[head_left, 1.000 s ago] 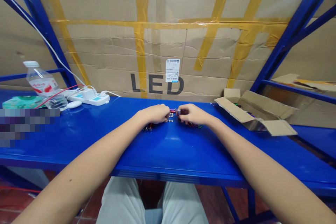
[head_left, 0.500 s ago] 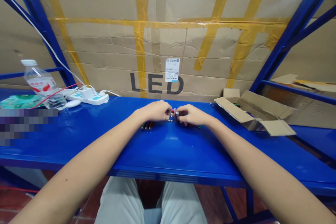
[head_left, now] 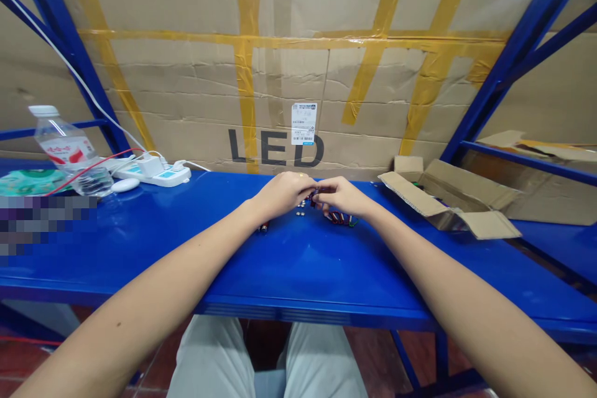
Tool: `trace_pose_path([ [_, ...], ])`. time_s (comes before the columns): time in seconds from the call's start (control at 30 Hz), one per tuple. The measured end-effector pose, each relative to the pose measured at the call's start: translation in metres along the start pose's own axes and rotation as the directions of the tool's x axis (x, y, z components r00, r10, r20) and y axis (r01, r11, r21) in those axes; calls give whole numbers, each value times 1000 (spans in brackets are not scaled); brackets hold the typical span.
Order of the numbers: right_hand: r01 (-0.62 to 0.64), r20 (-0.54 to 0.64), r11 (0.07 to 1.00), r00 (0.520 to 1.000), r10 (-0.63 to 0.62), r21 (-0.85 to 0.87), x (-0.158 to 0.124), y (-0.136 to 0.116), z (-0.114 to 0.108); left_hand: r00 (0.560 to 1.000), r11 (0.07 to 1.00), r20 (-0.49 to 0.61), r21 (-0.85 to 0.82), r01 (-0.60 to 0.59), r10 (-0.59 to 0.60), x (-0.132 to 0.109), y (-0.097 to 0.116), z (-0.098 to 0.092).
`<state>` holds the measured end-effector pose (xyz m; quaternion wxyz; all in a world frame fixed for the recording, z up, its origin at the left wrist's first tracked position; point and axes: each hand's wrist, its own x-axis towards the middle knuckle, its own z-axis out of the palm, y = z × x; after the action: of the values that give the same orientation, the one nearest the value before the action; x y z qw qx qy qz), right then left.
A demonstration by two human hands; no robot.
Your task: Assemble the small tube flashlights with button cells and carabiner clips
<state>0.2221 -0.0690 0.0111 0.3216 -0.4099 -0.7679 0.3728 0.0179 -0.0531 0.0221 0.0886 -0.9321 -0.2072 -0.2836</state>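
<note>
Both my hands meet over the far middle of the blue table (head_left: 298,273). My left hand (head_left: 281,192) is closed, fingers pinched toward my right hand (head_left: 339,196), which is closed too. Together they hold a small dark red part (head_left: 315,194) between the fingertips; it is too small to name. Several tiny silver pieces (head_left: 300,213) lie on the table just below the hands. A few small red and green cylinders (head_left: 342,219) lie under my right hand, and another (head_left: 263,227) shows by my left wrist.
An open cardboard box (head_left: 448,199) lies at the right. At the left stand a water bottle (head_left: 65,149), a white power strip (head_left: 152,171) with cables, a white mouse (head_left: 125,185) and a green pack (head_left: 28,181). A taped cardboard sheet marked LED (head_left: 275,149) backs the table.
Both hands have lifted slightly and drawn together, the fingertips now meeting on the small part. The silver pieces stay on the table.
</note>
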Motion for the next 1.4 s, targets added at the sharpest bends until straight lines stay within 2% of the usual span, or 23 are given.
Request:
trace_pose_path([
  [0.13,19,-26,999,999,-20,-43,1,3,0,1000,999,11,27,24,-24,-1,3,-4],
  [0.23,109,-104,960,985,-140,-256,3,4,-1,996,996,26,42,85,-86,-1,4,-9],
  [0.3,158,-116,902,968,-221,-401,3,5,-2,985,987,89,81,139,-146,-2,3,-11],
  [0.37,171,-99,871,965,-241,-461,3,5,-3,957,976,207,129,178,-202,-2,2,-13],
  [0.5,158,-77,856,972,-224,-492,2,3,-5,869,967,429,159,197,-248,-4,6,-11],
  [0.6,169,-58,845,972,-230,-508,1,1,-5,831,969,500,167,184,-244,-3,11,-8],
  [0.73,180,-40,840,972,-233,-512,1,0,-3,819,975,529,141,171,-220,-3,12,-2],
  [0.87,165,-38,846,976,-213,-507,1,-1,-2,824,975,522,73,212,-218,-4,10,2],
  [1.0,149,-33,852,981,-190,-502,1,1,-4,814,941,517,-45,335,-265,-4,10,2],
  [1.07,144,-26,849,983,-183,-509,2,3,-4,830,923,485,-108,370,-276,-3,9,0],
  [1.13,138,-18,843,985,-172,-519,2,4,-4,882,923,369,-129,362,-295,-1,5,-2],
  [1.2,122,-22,850,988,-155,-512,2,3,-2,930,930,185,-131,344,-318,0,1,-4],
  [1.27,101,-33,875,991,-132,-473,1,1,1,951,939,37,-149,309,-307,2,0,-4],
  [1.33,94,-44,902,991,-124,-421,1,-1,3,966,949,-10,-188,252,-258,3,1,-3],
  [1.4,114,-50,917,988,-143,-383,1,-4,4,977,951,15,-225,211,-213,3,4,-1],
])
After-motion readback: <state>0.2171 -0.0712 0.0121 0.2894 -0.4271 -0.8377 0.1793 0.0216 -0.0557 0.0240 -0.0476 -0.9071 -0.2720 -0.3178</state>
